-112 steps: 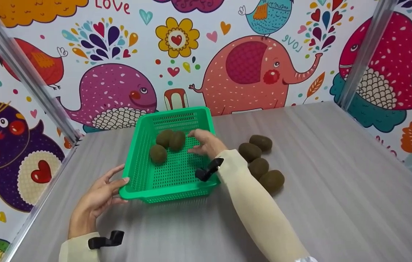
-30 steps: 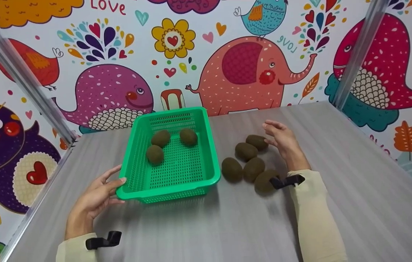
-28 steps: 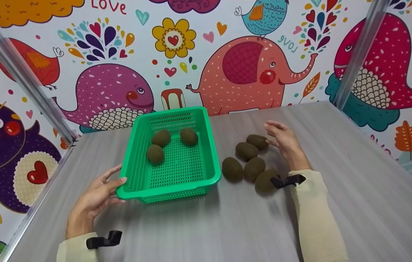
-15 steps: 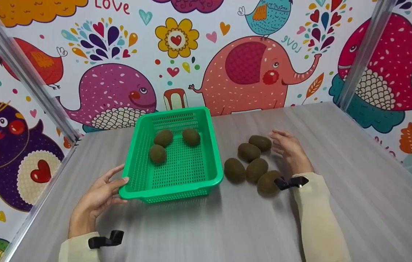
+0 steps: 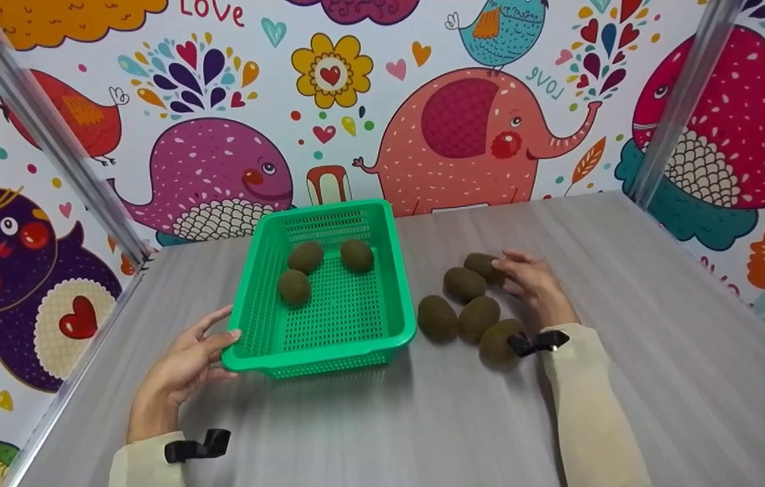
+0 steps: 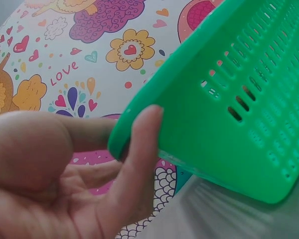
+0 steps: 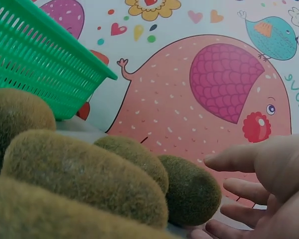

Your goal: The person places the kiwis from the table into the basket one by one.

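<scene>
My left hand (image 5: pixel 182 362) pinches the near left corner of a green plastic basket (image 5: pixel 328 353), thumb on the rim and fingers beneath; the left wrist view shows the thumb (image 6: pixel 144 134) against the basket wall. Three brown kiwis lie inside: one kiwi (image 5: pixel 357 256) at the right, another kiwi (image 5: pixel 306 257) and a third kiwi (image 5: pixel 294 287) together at the left. To the right of the basket, my right hand (image 5: pixel 536 284) is at the farthest kiwi (image 5: pixel 481 266) of a group, thumb at its edge, fingers loosely extended beside it. In the right wrist view that kiwi (image 7: pixel 192 191) sits just left of the fingertips.
Several more kiwis lie close together on the grey table (image 5: pixel 355 433), among them a kiwi (image 5: pixel 437 318) near the basket and a kiwi (image 5: pixel 500 343) partly behind the black wrist mount (image 5: pixel 538 343). A cartoon-printed wall (image 5: pixel 355 149) stands behind the table.
My right hand has left the basket for the table kiwis, and its thumb has now come to the farthest one. One basket kiwi sits farther right than before. The left hand stays at the corner.
</scene>
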`<state>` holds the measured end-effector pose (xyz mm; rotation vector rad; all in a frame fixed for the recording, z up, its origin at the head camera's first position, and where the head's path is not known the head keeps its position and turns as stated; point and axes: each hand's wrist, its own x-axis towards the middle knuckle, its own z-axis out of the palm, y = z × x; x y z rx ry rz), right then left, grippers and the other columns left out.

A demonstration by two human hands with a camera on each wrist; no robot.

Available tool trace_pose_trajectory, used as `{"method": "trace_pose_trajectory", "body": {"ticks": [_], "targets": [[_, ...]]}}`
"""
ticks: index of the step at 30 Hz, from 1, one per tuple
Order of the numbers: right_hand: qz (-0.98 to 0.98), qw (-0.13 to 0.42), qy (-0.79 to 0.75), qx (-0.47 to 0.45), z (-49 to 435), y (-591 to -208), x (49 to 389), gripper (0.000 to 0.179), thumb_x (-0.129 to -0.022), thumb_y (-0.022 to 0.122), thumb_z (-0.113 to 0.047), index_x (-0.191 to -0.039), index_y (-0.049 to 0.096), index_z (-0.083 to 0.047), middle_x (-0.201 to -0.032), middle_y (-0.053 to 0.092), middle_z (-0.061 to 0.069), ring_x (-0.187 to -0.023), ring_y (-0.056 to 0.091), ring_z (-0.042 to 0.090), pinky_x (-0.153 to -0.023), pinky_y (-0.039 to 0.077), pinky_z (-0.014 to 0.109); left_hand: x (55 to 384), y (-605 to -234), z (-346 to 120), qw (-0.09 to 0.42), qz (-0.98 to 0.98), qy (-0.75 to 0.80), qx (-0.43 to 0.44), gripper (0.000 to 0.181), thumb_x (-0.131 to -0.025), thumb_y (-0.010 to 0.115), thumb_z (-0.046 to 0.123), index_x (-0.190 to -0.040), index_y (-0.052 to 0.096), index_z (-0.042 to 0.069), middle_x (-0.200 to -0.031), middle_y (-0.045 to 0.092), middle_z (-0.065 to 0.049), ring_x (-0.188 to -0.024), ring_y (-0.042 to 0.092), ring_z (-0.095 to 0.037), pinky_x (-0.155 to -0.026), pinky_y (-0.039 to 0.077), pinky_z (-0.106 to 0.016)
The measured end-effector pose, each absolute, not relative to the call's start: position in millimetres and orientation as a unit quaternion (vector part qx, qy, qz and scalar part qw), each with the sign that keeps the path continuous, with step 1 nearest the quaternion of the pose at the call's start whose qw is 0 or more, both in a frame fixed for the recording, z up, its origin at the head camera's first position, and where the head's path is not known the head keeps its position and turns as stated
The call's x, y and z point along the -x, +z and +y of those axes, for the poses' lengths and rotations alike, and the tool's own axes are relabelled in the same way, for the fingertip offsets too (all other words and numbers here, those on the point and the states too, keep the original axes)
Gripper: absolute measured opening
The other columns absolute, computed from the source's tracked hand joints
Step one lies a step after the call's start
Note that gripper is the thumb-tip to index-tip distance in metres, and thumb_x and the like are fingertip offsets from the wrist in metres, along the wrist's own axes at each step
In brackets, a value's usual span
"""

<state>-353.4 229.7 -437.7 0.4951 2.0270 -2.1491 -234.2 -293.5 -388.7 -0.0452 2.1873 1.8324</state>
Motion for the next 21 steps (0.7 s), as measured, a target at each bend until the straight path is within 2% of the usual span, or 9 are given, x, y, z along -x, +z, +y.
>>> {"method": "trace_pose_trajectory", "body": {"ticks": [8, 11, 15, 17, 21], "targets": [[0.719, 0.081, -0.674, -0.149, 223.8, -437.3, 358.4, 0.065, -0.096, 0.066, -0.014, -0.154, 0.038, -0.006, -0.159, 0.036, 0.016, -0.135, 0.045, 0.027, -0.119, 0.038, 0.043, 237.5, -385.7, -294.4, 0.146, 0.753, 0.642, 0.009, 0.073, -0.104, 0.057, 0.024, -0.161, 0.013, 0.011, -0.106, 0.071, 0.003, -0.087, 0.072, -0.011, -0.071, 0.063, -0.032], [0.735, 0.078, -0.658, -0.146, 223.4, -436.7, 359.6, 0.065, -0.095, 0.069, -0.014, -0.153, 0.040, -0.005, -0.155, 0.042, 0.017, -0.122, 0.055, 0.020, -0.112, 0.046, 0.038, 237.7, -384.1, -293.6, 0.141, 0.758, 0.637, 0.009, 0.073, -0.104, 0.057, 0.024, -0.161, 0.014, 0.011, -0.107, 0.071, 0.003, -0.087, 0.072, -0.011, -0.070, 0.063, -0.031], [0.741, 0.079, -0.649, -0.156, 224.8, -437.5, 359.7, 0.063, -0.093, 0.070, -0.014, -0.150, 0.044, -0.004, -0.137, 0.055, 0.014, -0.099, 0.063, 0.011, -0.103, 0.052, 0.032, 236.8, -384.8, -292.5, 0.137, 0.766, 0.629, 0.006, 0.073, -0.104, 0.056, 0.025, -0.161, 0.014, 0.010, -0.110, 0.069, 0.002, -0.090, 0.072, -0.011, -0.070, 0.063, -0.032], [0.738, 0.079, -0.652, -0.157, 225.3, -437.7, 359.8, 0.064, -0.093, 0.071, -0.014, -0.149, 0.044, -0.002, -0.136, 0.057, 0.014, -0.101, 0.064, 0.012, -0.105, 0.051, 0.033, 235.9, -385.7, -292.0, 0.136, 0.767, 0.627, 0.012, 0.072, -0.104, 0.056, 0.026, -0.161, 0.015, 0.011, -0.109, 0.069, 0.001, -0.089, 0.072, -0.012, -0.071, 0.063, -0.032], [0.727, 0.076, -0.662, -0.166, 225.2, -437.2, 358.8, 0.066, -0.093, 0.071, -0.017, -0.149, 0.042, 0.001, -0.145, 0.051, 0.018, -0.123, 0.057, 0.024, -0.115, 0.044, 0.040, 234.9, -386.7, -291.7, 0.136, 0.770, 0.623, 0.021, 0.070, -0.104, 0.055, 0.025, -0.161, 0.016, 0.012, -0.109, 0.069, 0.001, -0.088, 0.071, -0.012, -0.071, 0.063, -0.032]]}}
